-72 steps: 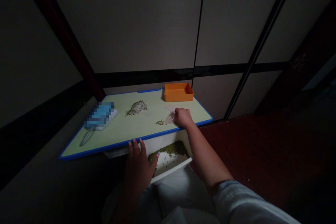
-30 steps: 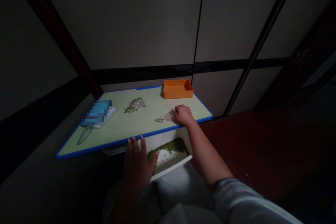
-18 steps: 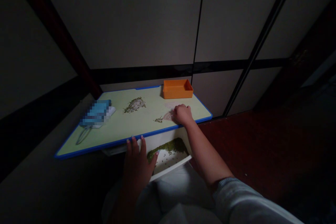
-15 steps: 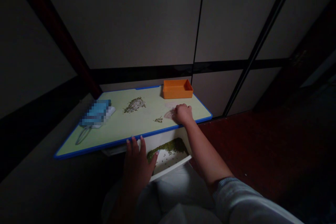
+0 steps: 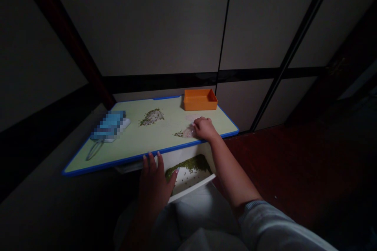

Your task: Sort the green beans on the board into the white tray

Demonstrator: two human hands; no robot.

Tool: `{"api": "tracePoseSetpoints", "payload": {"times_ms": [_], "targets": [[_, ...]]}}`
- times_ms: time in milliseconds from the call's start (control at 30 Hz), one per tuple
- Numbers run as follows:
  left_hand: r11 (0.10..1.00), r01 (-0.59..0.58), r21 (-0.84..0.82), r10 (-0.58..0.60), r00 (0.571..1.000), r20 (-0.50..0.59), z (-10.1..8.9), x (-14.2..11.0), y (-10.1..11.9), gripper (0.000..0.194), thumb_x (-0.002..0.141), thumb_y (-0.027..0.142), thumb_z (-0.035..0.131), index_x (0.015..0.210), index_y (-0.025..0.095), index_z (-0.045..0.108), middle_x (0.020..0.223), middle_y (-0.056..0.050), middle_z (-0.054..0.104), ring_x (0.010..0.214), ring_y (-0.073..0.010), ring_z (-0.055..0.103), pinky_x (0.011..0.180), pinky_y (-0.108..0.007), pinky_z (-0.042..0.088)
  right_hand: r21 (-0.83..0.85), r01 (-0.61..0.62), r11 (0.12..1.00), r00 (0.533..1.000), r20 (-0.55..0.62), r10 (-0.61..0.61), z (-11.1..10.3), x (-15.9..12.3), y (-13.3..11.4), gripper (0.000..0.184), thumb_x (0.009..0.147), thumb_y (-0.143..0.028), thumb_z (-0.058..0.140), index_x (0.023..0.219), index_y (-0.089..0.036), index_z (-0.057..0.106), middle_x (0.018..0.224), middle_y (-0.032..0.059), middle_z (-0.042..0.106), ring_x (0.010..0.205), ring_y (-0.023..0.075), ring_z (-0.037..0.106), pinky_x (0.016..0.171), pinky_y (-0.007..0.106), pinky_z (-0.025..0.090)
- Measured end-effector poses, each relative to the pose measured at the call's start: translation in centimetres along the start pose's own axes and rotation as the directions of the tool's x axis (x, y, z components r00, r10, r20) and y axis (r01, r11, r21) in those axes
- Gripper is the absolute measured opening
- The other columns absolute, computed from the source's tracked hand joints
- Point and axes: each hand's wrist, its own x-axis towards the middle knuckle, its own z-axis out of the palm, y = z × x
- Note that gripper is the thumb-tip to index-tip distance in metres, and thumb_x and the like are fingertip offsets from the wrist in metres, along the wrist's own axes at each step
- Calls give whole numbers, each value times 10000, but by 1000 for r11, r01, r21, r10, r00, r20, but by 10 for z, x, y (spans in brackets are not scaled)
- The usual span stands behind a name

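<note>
My right hand (image 5: 204, 128) is closed above the right part of a pale green, blue-edged tabletop (image 5: 129, 141). Its thumb and fingers are pinched together, and anything in them is too small to make out. By the fingertips lie a pale pinkish patch (image 5: 188, 132) and a small scatter of green grains like mung beans (image 5: 178, 134). My left hand (image 5: 154, 180) has its fingers spread, fingertips at the table's front edge and thumb over a white drawer (image 5: 193, 189). Inside the drawer, more green beans (image 5: 193, 163) gather along the far side.
At the table's back right stands an orange box (image 5: 200, 104). A mixed pile of green and pale grains (image 5: 152, 117) lies left of centre. On the left is a blurred-out blue item (image 5: 108, 124) with a loop strap (image 5: 94, 150). Wardrobe panels (image 5: 165, 23) rise behind the table.
My right hand has shifted slightly left, nearer the small scatter of beans, and the pinkish patch now shows closer to them. My left hand has stayed in place.
</note>
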Motion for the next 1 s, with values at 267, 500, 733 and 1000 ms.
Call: {"api": "tracePoseSetpoints", "payload": {"times_ms": [267,500,733,1000], "targets": [[1000,9,12,-9,1000,9,-3,0,2,720,827,465,489,1364,2,369,1470,-295,289,1414,-413,139,1058,-533,315,-16,108,994,994,18,-108,-3,-1,-7,288,932,-297,413,910,-160,665,1003,101,682,1003,193,539,826,295,318],[1000,10,10,-10,1000,13,-1,0,0,733,825,475,491,1374,8,361,1480,-294,270,1414,-417,135,1056,-540,314,-79,-76,994,997,-38,73,0,1,0,315,917,-301,399,933,-151,675,997,127,683,995,226,552,824,332,339],[1000,9,10,-9,1000,5,-1,-1,1,737,821,480,497,1374,13,359,1477,-297,277,1415,-415,135,1039,-548,333,-48,-196,979,979,-64,193,-2,1,3,335,931,-294,367,977,-150,666,1035,144,670,1040,237,544,854,356,340],[1000,23,-9,-23,1000,9,-2,0,2,718,819,465,506,1381,41,362,1488,-269,281,1421,-399,131,1052,-544,323,-30,-244,969,969,-39,243,0,2,5,348,941,-309,355,997,-159,664,1061,143,665,1042,226,556,844,332,352]]}}
